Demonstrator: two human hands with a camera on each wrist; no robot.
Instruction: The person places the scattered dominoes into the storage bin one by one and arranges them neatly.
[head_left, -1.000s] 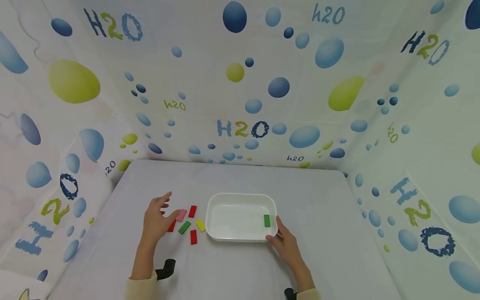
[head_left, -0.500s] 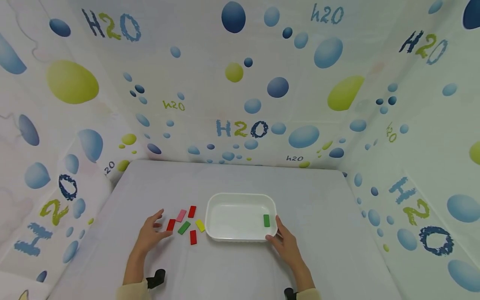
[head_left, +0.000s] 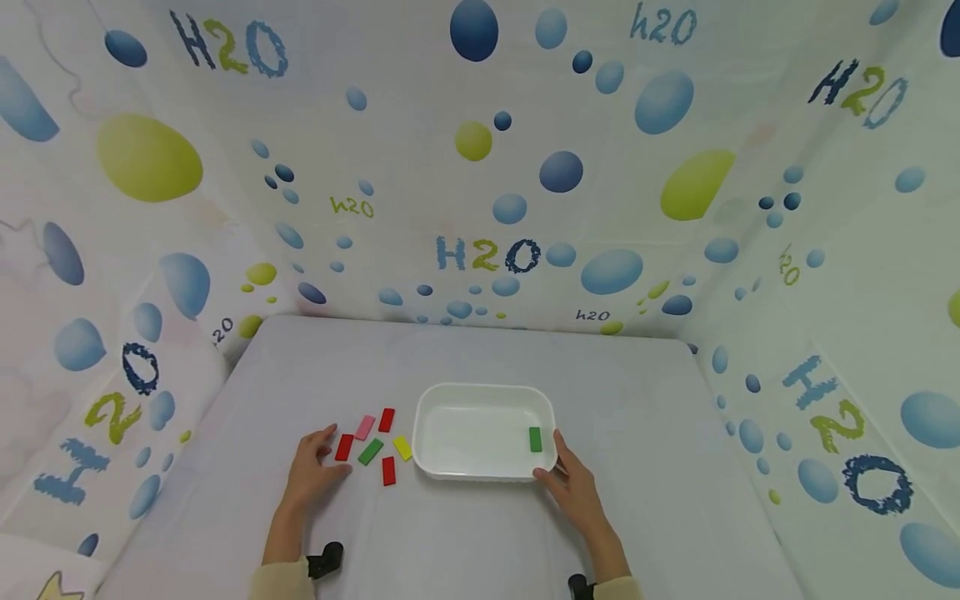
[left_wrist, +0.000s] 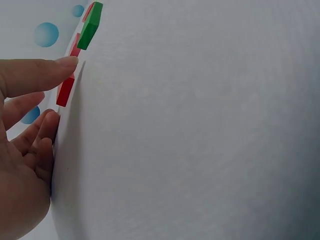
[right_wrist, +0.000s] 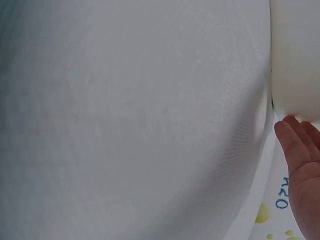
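Observation:
My left hand (head_left: 309, 472) is by a red block (head_left: 344, 447), thumb and fingers parted and nothing held between them. In the left wrist view the tip of one digit overlaps the red block (left_wrist: 65, 92), and a green block (left_wrist: 90, 27) lies farther off. My right hand (head_left: 576, 487) holds the near right corner of a white tray (head_left: 483, 478), thumb at the front wall and fingers along the right side. Those fingers (right_wrist: 295, 142) meet the tray's wall (right_wrist: 300, 60) in the right wrist view. Inside the tray, at its right end, lies one green block (head_left: 536, 439).
Left of the tray lie a pink block (head_left: 365, 427), a yellow block (head_left: 402, 447), a green block (head_left: 371, 452) and two more red blocks, one far (head_left: 386, 419) and one near (head_left: 388, 471). A patterned curtain (head_left: 480, 192) surrounds the white table (head_left: 480, 542).
My left hand has drawn back from beside the pink block toward the near left, then come in around the leftmost red block. The right hand stays at the tray's corner.

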